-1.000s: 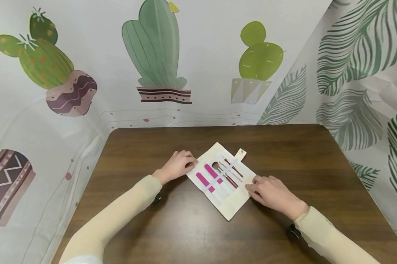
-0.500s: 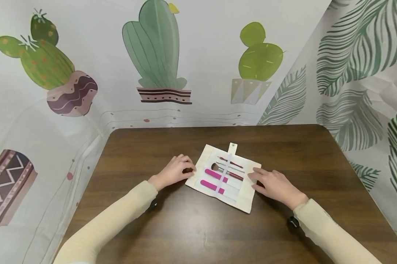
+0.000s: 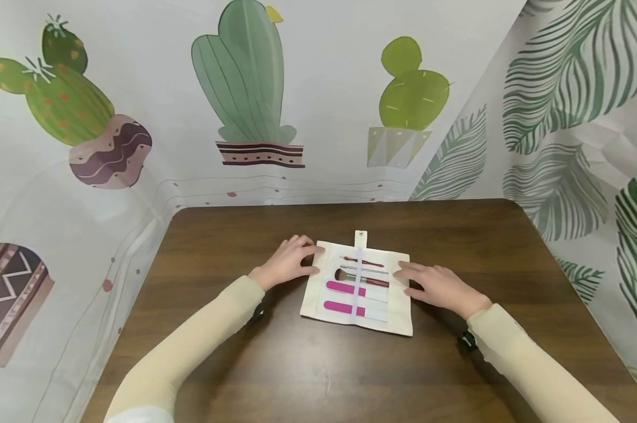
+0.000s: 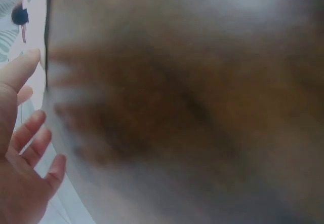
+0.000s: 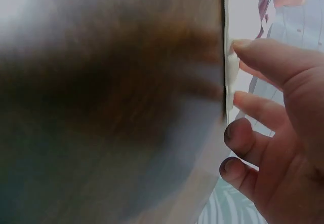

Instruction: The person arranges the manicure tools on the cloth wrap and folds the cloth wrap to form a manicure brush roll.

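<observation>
A cream fabric pouch lies unfolded on the table, its snap tab pointing to the far side. An elastic band crosses the tools inside: two with pink ends, a brush with a dark red handle, and thinner tools above it. At the pouch's upper left edge, my left hand touches the fabric with thumb and fingertips. My right hand rests its fingertips on the right flap. In the right wrist view, thumb and a finger meet the pouch's edge, while other fingers bend loosely below.
The pouch sits on a dark brown wooden table with rounded far corners. Behind it hangs a white wall cloth printed with cacti and leaves. Each wrist wears a small black device under its sleeve.
The pouch has turned counterclockwise between both hands, from a diagonal lie to nearly square with the table. Its snap tab has swung from the right to straight away.
</observation>
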The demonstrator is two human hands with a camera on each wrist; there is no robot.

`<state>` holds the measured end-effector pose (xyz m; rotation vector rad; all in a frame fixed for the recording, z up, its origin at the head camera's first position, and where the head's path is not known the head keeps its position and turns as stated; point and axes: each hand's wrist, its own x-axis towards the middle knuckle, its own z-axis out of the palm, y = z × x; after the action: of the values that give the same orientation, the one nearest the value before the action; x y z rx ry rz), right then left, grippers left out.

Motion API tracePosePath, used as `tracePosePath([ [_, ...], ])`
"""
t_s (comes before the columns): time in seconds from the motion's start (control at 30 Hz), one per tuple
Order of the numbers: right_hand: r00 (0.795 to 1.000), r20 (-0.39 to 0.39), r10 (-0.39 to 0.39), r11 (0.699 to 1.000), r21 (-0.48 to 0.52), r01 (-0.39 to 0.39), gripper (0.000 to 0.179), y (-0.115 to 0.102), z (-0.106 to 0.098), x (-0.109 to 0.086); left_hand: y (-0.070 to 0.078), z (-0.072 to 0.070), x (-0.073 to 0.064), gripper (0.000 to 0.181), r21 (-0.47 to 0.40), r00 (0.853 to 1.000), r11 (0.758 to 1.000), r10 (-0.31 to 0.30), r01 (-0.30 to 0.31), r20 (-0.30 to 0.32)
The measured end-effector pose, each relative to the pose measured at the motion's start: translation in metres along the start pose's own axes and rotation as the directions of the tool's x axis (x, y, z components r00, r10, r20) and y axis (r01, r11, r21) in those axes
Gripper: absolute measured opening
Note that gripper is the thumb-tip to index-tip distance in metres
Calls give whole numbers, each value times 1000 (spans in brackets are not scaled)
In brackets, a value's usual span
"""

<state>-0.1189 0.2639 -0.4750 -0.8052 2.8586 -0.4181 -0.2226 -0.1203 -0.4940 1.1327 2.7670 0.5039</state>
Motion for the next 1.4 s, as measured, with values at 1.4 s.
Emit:
tracePosePath([
  [1.4, 965, -114, -236, 970, -92, 227, 42, -17, 24, -41, 11, 8, -50, 52, 40, 998, 998, -50, 52, -50],
])
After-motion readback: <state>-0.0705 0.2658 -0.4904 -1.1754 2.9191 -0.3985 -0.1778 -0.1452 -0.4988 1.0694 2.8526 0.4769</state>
